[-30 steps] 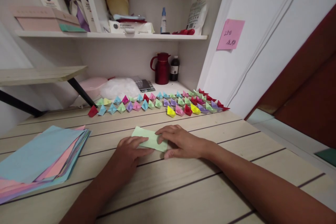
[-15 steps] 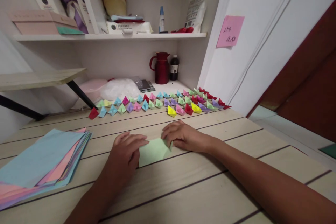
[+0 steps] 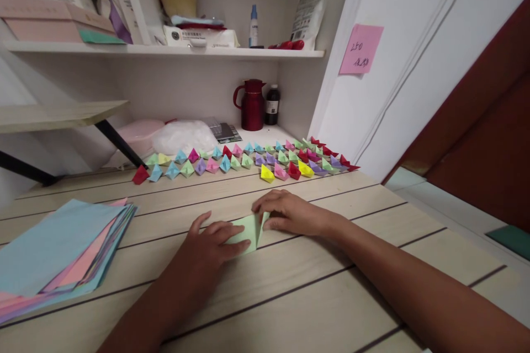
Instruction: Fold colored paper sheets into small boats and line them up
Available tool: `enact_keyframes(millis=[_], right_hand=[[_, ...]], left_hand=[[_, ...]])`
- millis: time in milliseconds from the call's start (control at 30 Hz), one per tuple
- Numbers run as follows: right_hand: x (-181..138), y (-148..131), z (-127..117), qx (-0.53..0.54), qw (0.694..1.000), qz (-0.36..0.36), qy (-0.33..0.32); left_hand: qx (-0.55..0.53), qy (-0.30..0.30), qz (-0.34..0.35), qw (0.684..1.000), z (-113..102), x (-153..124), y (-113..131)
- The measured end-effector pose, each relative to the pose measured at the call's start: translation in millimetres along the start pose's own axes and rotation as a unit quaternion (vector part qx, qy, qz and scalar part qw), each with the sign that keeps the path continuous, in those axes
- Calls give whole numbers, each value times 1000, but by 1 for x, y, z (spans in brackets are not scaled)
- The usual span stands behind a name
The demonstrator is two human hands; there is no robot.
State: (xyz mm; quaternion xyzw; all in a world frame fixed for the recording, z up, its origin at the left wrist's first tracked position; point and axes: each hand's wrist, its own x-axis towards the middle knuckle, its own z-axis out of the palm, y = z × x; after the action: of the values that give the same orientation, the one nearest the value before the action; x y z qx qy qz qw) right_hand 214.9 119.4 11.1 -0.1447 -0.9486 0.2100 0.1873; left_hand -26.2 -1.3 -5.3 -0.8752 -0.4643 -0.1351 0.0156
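Note:
A light green sheet of paper (image 3: 249,230), partly folded, lies on the wooden table (image 3: 314,287) in front of me. My left hand (image 3: 211,242) lies flat on its left part, fingers stretched out and pressing it down. My right hand (image 3: 285,212) pinches the paper's right edge, fingers curled over a raised fold. Beyond the hands, several small folded paper boats (image 3: 248,161) in many colours stand in rows along the back of the table.
A stack of coloured paper sheets (image 3: 58,251) lies at the left. At the back stand a dark red jug (image 3: 250,105), a dark bottle (image 3: 272,105) and a white plastic bag (image 3: 184,137). A shelf above carries boxes. A pink sticky note (image 3: 361,49) hangs on the right wall.
The green paper has been turned and folded smaller. My right hand shifted from lying on it to pinching its right edge; my left hand moved onto its left part.

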Motion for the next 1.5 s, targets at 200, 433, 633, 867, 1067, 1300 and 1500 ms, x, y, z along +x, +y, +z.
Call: enact_keyframes(millis=[200, 433, 633, 867, 1067, 1300, 1500], right_hand=[[3, 6, 16, -31, 995, 74, 55], [6, 9, 24, -53, 984, 135, 99], [10, 9, 27, -67, 981, 152, 102], [9, 8, 22, -95, 974, 176, 108], [-2, 17, 2, -79, 955, 263, 114], [1, 1, 5, -78, 967, 225, 89], [4, -9, 12, -70, 969, 230, 52]], left_hand=[[-7, -15, -16, 1000, 0, 0, 1], [-9, -9, -18, 1000, 0, -1, 3], [-13, -2, -31, 999, 5, -1, 5], [48, -25, -15, 998, 6, 4, 8], [73, -5, 9, 997, 11, 3, 5], [61, 40, 47, 996, 14, 5, 2], [64, 40, 32, 997, 15, 4, 5]])
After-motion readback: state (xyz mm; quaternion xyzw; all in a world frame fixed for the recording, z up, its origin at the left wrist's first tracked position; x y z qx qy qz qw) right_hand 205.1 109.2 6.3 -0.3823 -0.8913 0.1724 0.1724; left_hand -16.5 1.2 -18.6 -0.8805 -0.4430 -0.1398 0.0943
